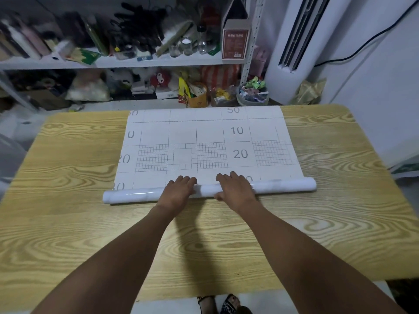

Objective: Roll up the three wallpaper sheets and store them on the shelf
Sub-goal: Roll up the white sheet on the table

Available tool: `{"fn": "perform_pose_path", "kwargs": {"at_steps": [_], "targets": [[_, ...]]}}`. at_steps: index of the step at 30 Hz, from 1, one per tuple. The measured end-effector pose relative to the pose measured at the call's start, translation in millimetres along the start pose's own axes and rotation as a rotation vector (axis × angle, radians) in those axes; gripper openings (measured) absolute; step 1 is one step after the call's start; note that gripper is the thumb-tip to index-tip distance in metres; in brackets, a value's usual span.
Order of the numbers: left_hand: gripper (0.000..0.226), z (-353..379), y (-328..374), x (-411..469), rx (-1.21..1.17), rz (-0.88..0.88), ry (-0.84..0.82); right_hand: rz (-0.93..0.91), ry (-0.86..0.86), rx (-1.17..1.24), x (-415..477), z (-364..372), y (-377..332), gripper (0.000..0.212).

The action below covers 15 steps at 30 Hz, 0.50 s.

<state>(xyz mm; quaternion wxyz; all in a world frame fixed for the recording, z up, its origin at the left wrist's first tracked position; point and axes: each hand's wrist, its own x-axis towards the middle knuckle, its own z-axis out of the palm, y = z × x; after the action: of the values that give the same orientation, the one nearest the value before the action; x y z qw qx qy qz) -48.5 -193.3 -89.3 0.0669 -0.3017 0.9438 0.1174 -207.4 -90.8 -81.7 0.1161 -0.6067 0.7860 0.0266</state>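
Observation:
A white wallpaper sheet [204, 137] lies grid side up on the wooden table [68, 177], reaching to the far edge. Its near end is wound into a glossy white roll [283, 185] that runs left to right. My left hand [178, 190] and my right hand [235, 188] lie side by side on top of the roll's middle, palms down, fingers curved over it and fingertips touching the flat sheet beyond. Only this one sheet shows. The metal shelf [136, 62] stands behind the table.
The shelf is crowded with bottles, jars, black gloves [136, 26], a brown carton [234, 43], plush toys and bags. A basket of packets [252, 95] sits on the floor beside a white standing air conditioner [294, 48]. Bare table lies left, right and in front of the roll.

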Motion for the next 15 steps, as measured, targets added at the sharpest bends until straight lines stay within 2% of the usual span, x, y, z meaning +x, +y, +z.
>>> {"fn": "perform_pose_path", "kwargs": {"at_steps": [4,6,9,15], "targets": [[0.029,0.2,-5.2,-5.1,-0.009,0.035,-0.019,0.019,-0.035,0.021,-1.2,-3.3,0.2,0.033],[0.037,-1.7,-6.2,-6.6,0.021,0.044,-0.037,0.025,-0.051,0.038,-1.0,-3.9,0.4,0.03],[0.047,-5.3,-3.9,-8.7,0.054,0.011,-0.072,0.006,-0.084,-0.005,-1.6,-2.0,-1.7,0.03],[0.045,-4.2,-2.9,-13.1,0.057,-0.02,-0.077,0.005,-0.072,-0.078,-3.9,3.1,-1.9,0.034]]}}
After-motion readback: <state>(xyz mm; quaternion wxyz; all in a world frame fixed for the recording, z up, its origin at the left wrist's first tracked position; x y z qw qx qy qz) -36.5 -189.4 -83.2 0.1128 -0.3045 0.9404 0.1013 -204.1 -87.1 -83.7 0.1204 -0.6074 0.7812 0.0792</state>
